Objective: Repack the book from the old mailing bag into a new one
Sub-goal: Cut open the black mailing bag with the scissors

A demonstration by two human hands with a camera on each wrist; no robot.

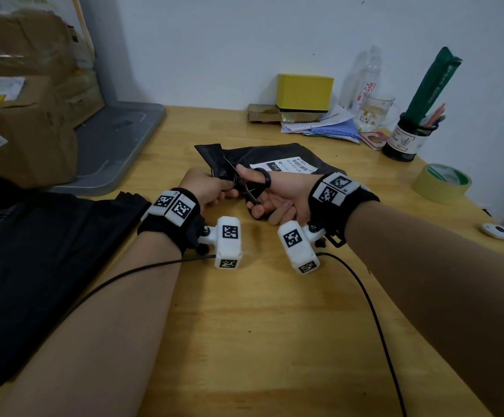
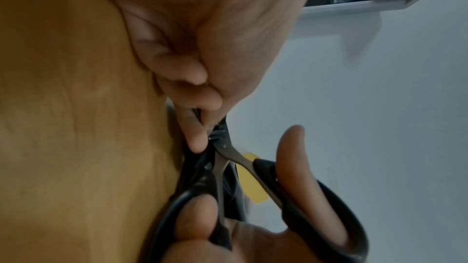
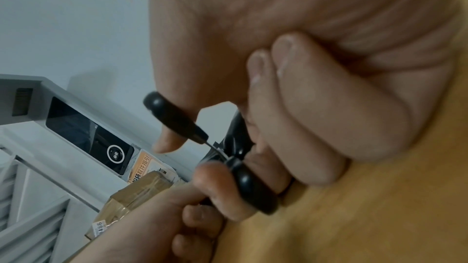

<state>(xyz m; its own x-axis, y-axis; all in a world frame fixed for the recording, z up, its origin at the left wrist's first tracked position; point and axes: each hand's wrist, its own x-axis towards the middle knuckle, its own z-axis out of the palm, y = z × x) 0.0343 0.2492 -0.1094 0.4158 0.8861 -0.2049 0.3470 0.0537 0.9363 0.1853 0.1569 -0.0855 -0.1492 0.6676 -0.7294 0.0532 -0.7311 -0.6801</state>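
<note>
**Black plastic under the blades: opening the old mailer**

Black, thin and crinkly, the old mailing bag lies flat on the wooden surface with its white shipping label facing up, just beyond our hands. We judge the film soft and slippery, light in itself, while the book inside, which we cannot see, should give the parcel a stiff, flat core with some weight. So we take hold at the loose end, away from that core, where the plastic bunches and the blades will not reach the pages.

Our left hand is curled tight, thumb and fingers pinching the gathered near-left corner of the bag; the left wrist view shows the black film caught between the fingertips. Our right hand grips the scissors, thumb through one black loop and fingers through the other, the blades partly open and pointing into the plastic right beside the left fingertips. That closeness is the risk: a slip of the film could bring the edge onto skin.

A stack of dark bags rests at our left, likely the fresh ones.
</note>
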